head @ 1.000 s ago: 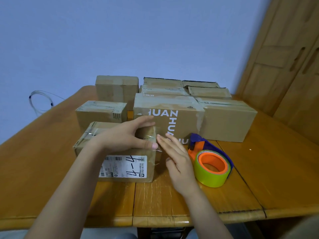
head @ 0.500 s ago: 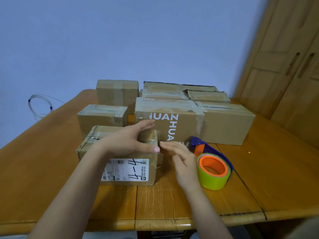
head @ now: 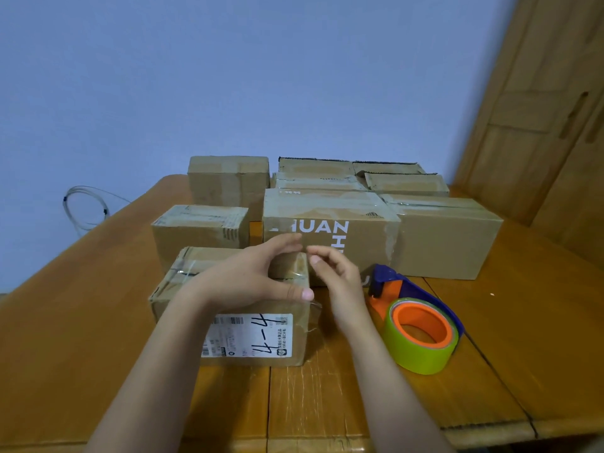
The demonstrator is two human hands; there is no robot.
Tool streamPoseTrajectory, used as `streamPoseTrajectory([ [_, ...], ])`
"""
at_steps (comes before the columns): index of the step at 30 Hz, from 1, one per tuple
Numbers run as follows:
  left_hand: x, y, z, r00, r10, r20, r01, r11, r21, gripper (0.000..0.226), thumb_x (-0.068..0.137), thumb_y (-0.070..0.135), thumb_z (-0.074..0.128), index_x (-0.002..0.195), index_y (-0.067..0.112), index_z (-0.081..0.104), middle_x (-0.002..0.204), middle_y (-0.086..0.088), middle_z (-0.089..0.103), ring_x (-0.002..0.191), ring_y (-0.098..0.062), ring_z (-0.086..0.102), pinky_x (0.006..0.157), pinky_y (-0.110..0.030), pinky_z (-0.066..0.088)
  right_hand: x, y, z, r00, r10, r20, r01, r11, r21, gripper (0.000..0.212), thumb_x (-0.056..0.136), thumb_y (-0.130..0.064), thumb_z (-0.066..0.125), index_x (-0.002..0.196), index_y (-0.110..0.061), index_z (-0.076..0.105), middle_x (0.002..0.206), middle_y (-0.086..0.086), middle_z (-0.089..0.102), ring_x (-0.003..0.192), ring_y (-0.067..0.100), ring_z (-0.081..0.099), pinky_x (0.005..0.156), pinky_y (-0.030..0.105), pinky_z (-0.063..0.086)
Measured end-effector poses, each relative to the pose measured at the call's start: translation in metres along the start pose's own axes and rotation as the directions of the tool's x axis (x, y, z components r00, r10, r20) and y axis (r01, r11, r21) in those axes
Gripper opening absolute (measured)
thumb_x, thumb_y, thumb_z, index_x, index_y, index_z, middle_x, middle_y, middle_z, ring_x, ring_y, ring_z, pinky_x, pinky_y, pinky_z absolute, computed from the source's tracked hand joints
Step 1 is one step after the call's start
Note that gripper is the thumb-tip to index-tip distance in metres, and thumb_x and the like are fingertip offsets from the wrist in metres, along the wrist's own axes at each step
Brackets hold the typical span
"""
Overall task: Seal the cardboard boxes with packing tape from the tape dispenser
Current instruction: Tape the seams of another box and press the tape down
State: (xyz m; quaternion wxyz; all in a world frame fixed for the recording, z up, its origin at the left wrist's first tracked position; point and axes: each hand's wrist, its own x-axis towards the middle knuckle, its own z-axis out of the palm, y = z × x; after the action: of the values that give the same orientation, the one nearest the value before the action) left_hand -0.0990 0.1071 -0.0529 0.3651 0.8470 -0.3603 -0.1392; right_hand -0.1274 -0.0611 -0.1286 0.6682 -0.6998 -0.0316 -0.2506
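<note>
Your left hand (head: 248, 282) grips small labelled cardboard box (head: 248, 335) at centre frame; right hand (head: 336, 276) beside it, fingers loosely curled, holding nothing; orange-and-purple tape dispenser (head: 415, 325) right, on wooden counter (head: 523, 354).

L hand (head: 248, 282): palm down, fingers spread and bent over box top, thumb tip pressed at near right edge. R hand (head: 340, 282): just right of L, raised, fingers loosely curled, tips near L fingertips. Both forearms bare, converging forward.
</note>
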Motion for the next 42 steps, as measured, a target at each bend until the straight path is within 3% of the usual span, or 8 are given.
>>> streamPoseTrajectory([
  [3,0.000,-0.001,0.000,1.000,0.010,0.010,-0.010,1.000,-0.013,0.109,0.058,0.067,0.078,0.148,0.039,0.024,0.146,0.025,0.037,0.129,0.001,0.040,0.107,-0.025,0.037,0.000,-0.001,0.004,1.000,-0.009,-0.004,0.009,1.000,-0.021,0.014,0.095,-0.009,0.055,0.091,-0.010,0.068,0.086,0.003,0.069,0.083,0.010,0.064,0.074,0.018,0.050],
  [10,-0.001,0.001,0.000,1.000,0.017,0.001,-0.017,1.000,-0.009,0.101,0.060,0.055,0.073,0.148,0.036,0.026,0.144,0.024,0.038,0.129,0.000,0.040,0.107,-0.024,0.037,0.005,0.000,0.009,0.993,0.000,-0.115,-0.016,0.990,-0.142,0.023,0.093,-0.011,0.057,0.077,-0.025,0.065,0.076,-0.011,0.066,0.073,-0.005,0.059,0.067,0.010,0.046],
  [16,-0.001,0.002,0.000,1.000,0.009,-0.005,-0.009,1.000,-0.002,0.102,0.060,0.056,0.073,0.148,0.033,0.027,0.146,0.020,0.039,0.128,0.000,0.041,0.107,-0.023,0.036,0.004,0.009,0.020,0.971,-0.104,-0.216,0.050,0.969,-0.242,0.026,0.093,-0.009,0.056,0.073,-0.026,0.059,0.077,-0.001,0.064,0.080,0.017,0.060,0.074,0.038,0.050],
  [21,-0.001,0.002,0.000,1.000,-0.011,0.000,0.011,1.000,-0.020,0.103,0.061,0.055,0.074,0.149,0.032,0.026,0.147,0.019,0.039,0.132,-0.003,0.038,0.111,-0.028,0.033,0.002,0.010,0.019,0.967,-0.120,-0.225,0.069,0.973,-0.222,0.030,0.092,-0.005,0.056,0.072,-0.028,0.060,0.074,-0.005,0.064,0.077,0.017,0.060,0.075,0.042,0.050],
  [26,-0.001,0.003,0.001,1.000,-0.020,0.008,0.021,0.999,-0.037,0.107,0.059,0.057,0.073,0.150,0.033,0.023,0.148,0.017,0.038,0.135,-0.006,0.036,0.115,-0.038,0.030,-0.004,0.011,0.019,0.970,-0.141,-0.197,0.107,0.979,-0.172,0.017,0.090,-0.012,0.055,0.078,-0.021,0.064,0.078,-0.001,0.067,0.079,0.019,0.061,0.075,0.045,0.049],
  [36,0.000,0.000,0.000,0.999,-0.027,0.028,0.028,0.999,-0.027,0.109,0.058,0.063,0.073,0.149,0.037,0.020,0.146,0.021,0.039,0.132,-0.007,0.040,0.113,-0.040,0.034,-0.023,0.006,0.012,0.980,-0.175,-0.095,0.157,0.972,-0.178,0.032,0.090,-0.024,0.046,0.111,-0.016,0.068,0.092,-0.007,0.064,0.090,0.000,0.059,0.077,0.012,0.043],
  [39,0.001,-0.001,0.000,0.999,-0.019,0.033,0.020,0.999,-0.038,0.108,0.060,0.063,0.075,0.149,0.038,0.020,0.145,0.021,0.040,0.128,-0.006,0.044,0.110,-0.037,0.038,-0.029,0.006,0.010,0.974,-0.208,-0.087,0.180,0.950,-0.254,0.036,0.090,-0.023,0.045,0.115,-0.011,0.068,0.095,-0.014,0.063,0.095,-0.002,0.058,0.078,0.008,0.042],
  [42,0.001,0.001,0.000,0.999,-0.013,0.030,0.015,0.998,-0.065,0.104,0.062,0.054,0.074,0.149,0.036,0.021,0.144,0.019,0.041,0.124,-0.004,0.046,0.106,-0.029,0.040,-0.033,0.003,0.005,0.981,-0.180,-0.075,0.161,0.965,-0.207,0.033,0.089,-0.023,0.045,0.113,-0.019,0.067,0.100,-0.013,0.066,0.099,-0.005,0.058,0.083,0.008,0.042],
])
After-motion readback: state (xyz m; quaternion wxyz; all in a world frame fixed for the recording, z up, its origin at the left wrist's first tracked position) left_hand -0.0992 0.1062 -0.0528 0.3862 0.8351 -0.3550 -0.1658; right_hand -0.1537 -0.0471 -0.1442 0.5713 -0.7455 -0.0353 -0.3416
